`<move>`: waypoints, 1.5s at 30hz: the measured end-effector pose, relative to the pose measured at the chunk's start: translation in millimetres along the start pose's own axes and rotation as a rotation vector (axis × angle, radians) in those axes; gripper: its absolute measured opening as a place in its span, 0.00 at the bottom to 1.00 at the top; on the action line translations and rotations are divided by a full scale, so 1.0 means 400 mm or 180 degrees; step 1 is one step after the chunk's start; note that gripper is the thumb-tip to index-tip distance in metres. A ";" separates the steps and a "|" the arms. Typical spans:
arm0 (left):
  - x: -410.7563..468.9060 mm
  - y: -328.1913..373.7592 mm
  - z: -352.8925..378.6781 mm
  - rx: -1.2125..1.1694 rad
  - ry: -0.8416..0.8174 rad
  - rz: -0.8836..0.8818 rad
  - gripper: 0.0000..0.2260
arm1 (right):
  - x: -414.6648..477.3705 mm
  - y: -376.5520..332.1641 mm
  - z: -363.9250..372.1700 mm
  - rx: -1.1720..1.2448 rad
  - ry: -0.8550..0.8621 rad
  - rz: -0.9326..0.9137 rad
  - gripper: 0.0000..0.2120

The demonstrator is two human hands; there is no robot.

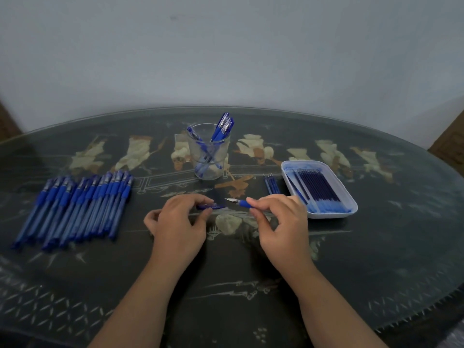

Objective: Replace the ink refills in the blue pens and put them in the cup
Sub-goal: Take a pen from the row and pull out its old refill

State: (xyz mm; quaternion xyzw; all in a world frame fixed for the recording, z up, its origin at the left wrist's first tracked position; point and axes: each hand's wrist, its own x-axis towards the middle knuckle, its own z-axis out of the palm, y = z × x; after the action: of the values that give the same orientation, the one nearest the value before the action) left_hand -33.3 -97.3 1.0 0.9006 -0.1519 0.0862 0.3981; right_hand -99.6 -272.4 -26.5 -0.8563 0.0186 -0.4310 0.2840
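My right hand [278, 222] pinches a blue pen [238, 202] by its grip, the metal tip pointing left. My left hand [179, 222] curls its fingers over a blue pen cap [213, 206] that lies on the table just left of the tip; cap and tip are a little apart. A clear glass cup [209, 153] stands behind the hands with several blue pens in it. Several capped blue pens [75, 207] lie in a row at the left. A white tray [350, 197] at the right holds several dark refills.
A few loose refills [272, 185] lie between the cup and the tray. The dark oval table [226, 285] has a glass top with pale painted figures. A plain wall rises behind its far edge.
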 end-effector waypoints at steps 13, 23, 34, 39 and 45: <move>-0.024 0.033 -0.016 -0.0556 -0.0221 0.0207 0.15 | 0.001 0.003 0.004 0.0068 -0.0301 0.0042 0.07; -0.024 0.001 0.011 -0.0070 0.0163 0.0581 0.10 | 0.002 -0.011 0.003 0.0046 -0.0443 -0.0164 0.08; -0.011 -0.006 0.023 -0.0300 -0.0058 0.0596 0.13 | 0.000 -0.013 0.004 0.0072 -0.0417 -0.0142 0.07; -0.002 -0.015 0.014 -0.0662 -0.0225 0.0684 0.11 | -0.001 -0.008 0.004 0.0071 -0.0380 -0.0128 0.07; 0.002 -0.014 0.016 -0.0736 -0.0167 0.0663 0.07 | -0.001 -0.009 0.005 0.0093 -0.0379 -0.0171 0.07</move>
State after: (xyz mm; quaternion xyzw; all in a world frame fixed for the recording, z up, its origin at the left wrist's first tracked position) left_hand -30.6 -98.6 -6.8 0.8301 -0.2636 0.0854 0.4839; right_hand -99.1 -268.4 -25.9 -0.8764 -0.0276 -0.3870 0.2854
